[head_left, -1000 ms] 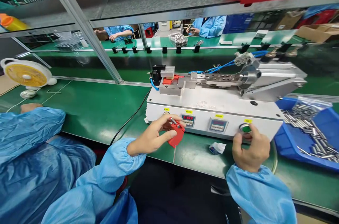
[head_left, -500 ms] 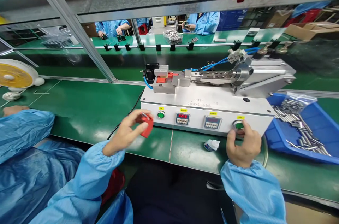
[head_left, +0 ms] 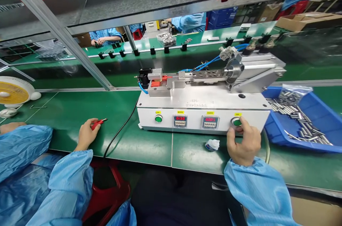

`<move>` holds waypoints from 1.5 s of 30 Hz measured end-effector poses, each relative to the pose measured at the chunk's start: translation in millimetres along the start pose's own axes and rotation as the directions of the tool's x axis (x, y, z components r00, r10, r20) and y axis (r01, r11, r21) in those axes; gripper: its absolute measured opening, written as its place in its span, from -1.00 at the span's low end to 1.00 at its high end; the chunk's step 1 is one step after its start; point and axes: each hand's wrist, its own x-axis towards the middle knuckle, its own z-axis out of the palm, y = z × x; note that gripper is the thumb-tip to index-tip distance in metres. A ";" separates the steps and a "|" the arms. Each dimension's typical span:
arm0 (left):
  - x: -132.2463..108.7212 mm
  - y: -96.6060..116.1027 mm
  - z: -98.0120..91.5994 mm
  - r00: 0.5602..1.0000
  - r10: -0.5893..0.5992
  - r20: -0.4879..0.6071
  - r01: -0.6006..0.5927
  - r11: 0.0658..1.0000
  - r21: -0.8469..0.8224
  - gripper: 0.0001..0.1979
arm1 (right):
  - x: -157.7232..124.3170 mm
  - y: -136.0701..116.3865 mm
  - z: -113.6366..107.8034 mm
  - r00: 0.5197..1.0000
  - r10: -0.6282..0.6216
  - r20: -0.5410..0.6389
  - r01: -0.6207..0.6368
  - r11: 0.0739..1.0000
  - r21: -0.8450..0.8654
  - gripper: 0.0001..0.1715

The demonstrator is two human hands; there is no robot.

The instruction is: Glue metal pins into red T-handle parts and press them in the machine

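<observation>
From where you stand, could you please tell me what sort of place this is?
Probably a factory assembly workshop: a bench machine with green push buttons, a blue plastic bin of metal cylinders, and a blue-clad person at the green bench opposite.

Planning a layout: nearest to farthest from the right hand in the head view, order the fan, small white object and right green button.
From the right hand:
1. Right green button, at its fingertips
2. Small white object, to its left
3. Fan, at far left
</observation>
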 end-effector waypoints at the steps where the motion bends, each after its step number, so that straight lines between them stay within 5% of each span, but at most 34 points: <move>1: 0.9 -1.0 0.1 0.999 -0.041 -0.018 0.041 0.999 0.004 -0.83 | 0.1 -0.2 -0.3 1.000 -0.003 0.001 0.003 1.000 -0.005 -0.46; 8: 6.1 9.2 -3.2 0.988 -0.108 -0.109 0.107 0.994 -0.011 -0.87 | 1.0 3.6 0.6 0.999 -0.036 -0.020 0.036 0.999 0.000 -0.46; 12: -9.4 36.8 -8.6 0.982 0.071 -0.175 -0.092 0.989 -0.119 -0.79 | 0.8 6.2 4.5 0.987 -0.123 -0.108 0.123 0.992 -0.002 -0.48; 18: -48.4 102.3 -16.1 0.902 0.396 -0.170 -0.430 0.855 -0.289 -0.73 | 4.3 5.4 11.1 0.932 -0.272 -0.239 0.263 0.962 -0.070 -0.50; 23: -80.2 148.9 3.9 0.741 0.670 0.045 -0.569 0.662 -0.487 -0.75 | 4.2 4.7 12.8 0.928 -0.278 -0.248 0.269 0.961 -0.069 -0.50; 30: -114.0 186.8 48.4 0.533 0.826 0.183 -0.611 0.526 -0.591 -0.74 | -1.8 8.3 13.7 0.966 -0.170 -0.194 0.166 0.986 -0.036 -0.51; 34: -122.6 196.0 61.3 0.544 0.821 0.173 -0.595 0.523 -0.610 -0.76 | -1.5 8.2 12.6 0.956 -0.220 -0.196 0.216 0.976 -0.043 -0.48; 40: -125.1 203.9 75.9 0.640 0.759 0.114 -0.577 0.574 -0.581 -0.73 | -2.4 9.2 12.3 0.973 -0.155 -0.168 0.154 0.988 -0.019 -0.48; 45: -128.6 205.7 77.5 0.648 0.758 0.078 -0.596 0.568 -0.568 -0.74 | -2.5 7.9 12.6 0.974 -0.145 -0.171 0.149 0.989 0.011 -0.46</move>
